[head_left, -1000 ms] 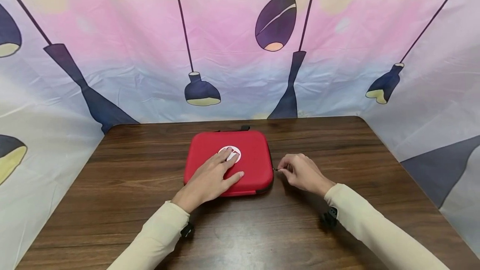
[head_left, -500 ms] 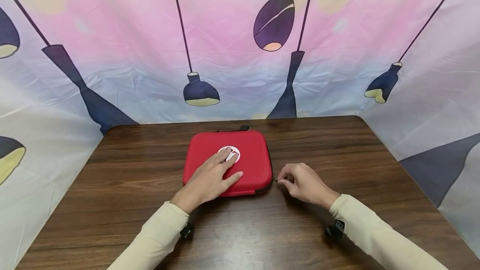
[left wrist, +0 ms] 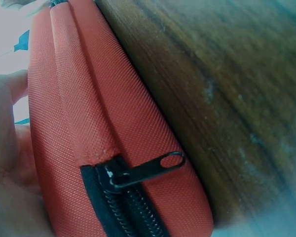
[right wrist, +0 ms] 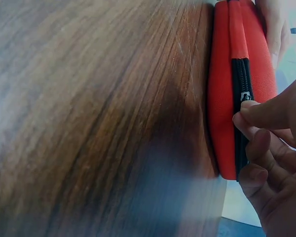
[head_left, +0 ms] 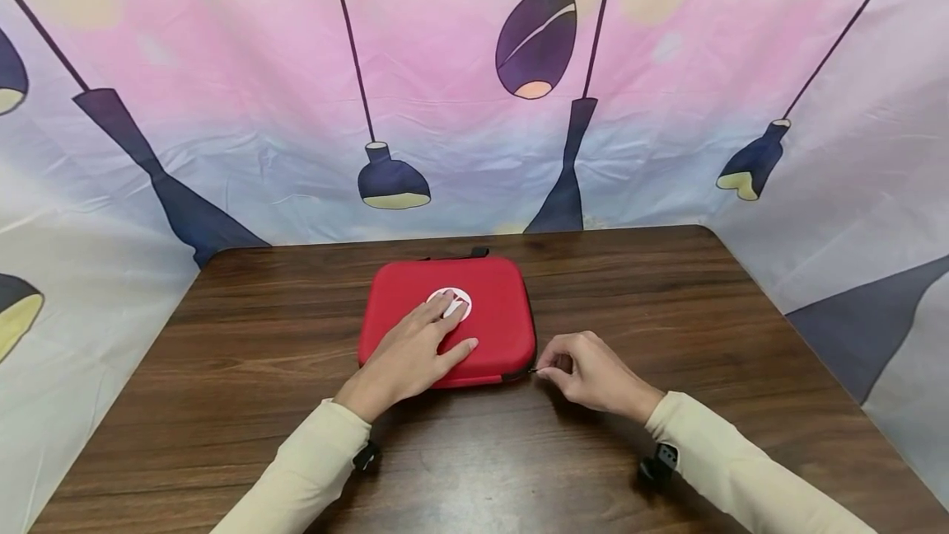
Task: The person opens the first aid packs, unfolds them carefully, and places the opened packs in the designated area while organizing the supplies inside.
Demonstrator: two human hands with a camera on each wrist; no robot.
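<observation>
A red zip-up case [head_left: 495,295] with a white round emblem [head_left: 461,297] lies flat on the table. My left hand [head_left: 408,357] rests on its lid, fingers spread and reaching over the emblem. At the front right corner, my right hand [head_left: 596,373] pinches a zipper pull between thumb and forefinger. The right wrist view shows that zipper's slider [right wrist: 245,96] on the black zip tape, its pull hidden by the fingertips. In the left wrist view, another black zipper pull [left wrist: 150,169] hangs free where the red edging meets the zip.
The brown wooden table [head_left: 282,336] reaches back to a fabric backdrop [head_left: 460,39] printed with hanging lamps. A black handle strap [head_left: 479,252] shows at the far edge of the case. Dark wrist devices sit under both cuffs.
My right hand has drawn the zipper pull toward me along the case's right side, round to the front corner. The left hand stays in place on the lid.
</observation>
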